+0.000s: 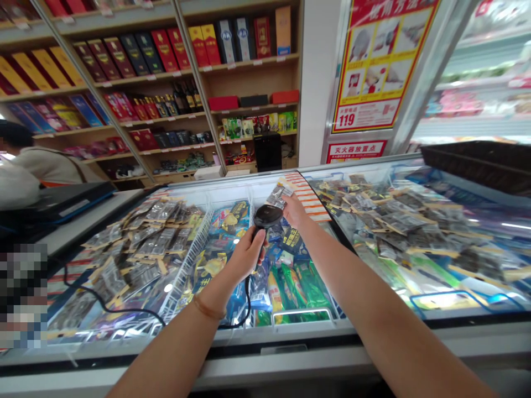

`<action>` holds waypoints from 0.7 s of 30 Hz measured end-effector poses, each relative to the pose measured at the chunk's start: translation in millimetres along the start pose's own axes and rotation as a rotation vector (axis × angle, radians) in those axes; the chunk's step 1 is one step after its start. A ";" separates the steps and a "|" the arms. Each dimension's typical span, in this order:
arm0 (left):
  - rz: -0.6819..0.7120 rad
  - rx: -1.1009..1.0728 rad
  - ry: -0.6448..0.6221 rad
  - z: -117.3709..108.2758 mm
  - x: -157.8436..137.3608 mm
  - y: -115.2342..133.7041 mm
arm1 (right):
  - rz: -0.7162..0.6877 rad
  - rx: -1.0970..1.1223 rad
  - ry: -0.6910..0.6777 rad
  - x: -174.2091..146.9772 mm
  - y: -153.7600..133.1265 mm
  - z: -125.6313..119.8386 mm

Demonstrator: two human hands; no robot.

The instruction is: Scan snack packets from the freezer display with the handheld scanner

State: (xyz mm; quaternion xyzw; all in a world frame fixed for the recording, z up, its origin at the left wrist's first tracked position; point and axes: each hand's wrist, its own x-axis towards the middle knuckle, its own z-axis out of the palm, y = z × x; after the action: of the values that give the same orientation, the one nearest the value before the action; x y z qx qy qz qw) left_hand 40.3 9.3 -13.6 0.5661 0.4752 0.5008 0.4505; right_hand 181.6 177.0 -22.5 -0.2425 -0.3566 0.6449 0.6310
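Note:
In the head view, my left hand (249, 251) is wrapped round the handle of a black corded barcode scanner (269, 214). Its black cord (248, 298) hangs below the hand and runs left over the freezer glass. My right hand (295, 211) pinches a small clear-and-grey packet (279, 193) just beyond the scanner's head. The two are close together; whether they touch I cannot tell. Beneath both hands is the glass-topped freezer (243, 362), with coloured ice-cream packs (290, 284) under the glass. Several similar small packets (153, 235) lie piled to the left.
More packets (406, 218) are heaped on the right side. A dark brown tray (477, 160) stands at the back right. Orange-striped price strips (309, 199) lie behind my right hand. Shelves of boxes (145, 52) line the back, and a person (45, 166) is at far left.

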 end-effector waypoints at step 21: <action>0.035 -0.006 0.086 -3.6 1.7 7.5 | -0.021 -0.173 -0.018 -0.8 4.9 -8.1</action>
State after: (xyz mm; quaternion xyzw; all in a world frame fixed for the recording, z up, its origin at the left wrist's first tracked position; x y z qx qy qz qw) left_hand 37.5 10.0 -5.6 0.5510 0.4825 0.5340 0.4224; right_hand 184.7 177.7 -31.5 -0.2867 -0.4193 0.6071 0.6111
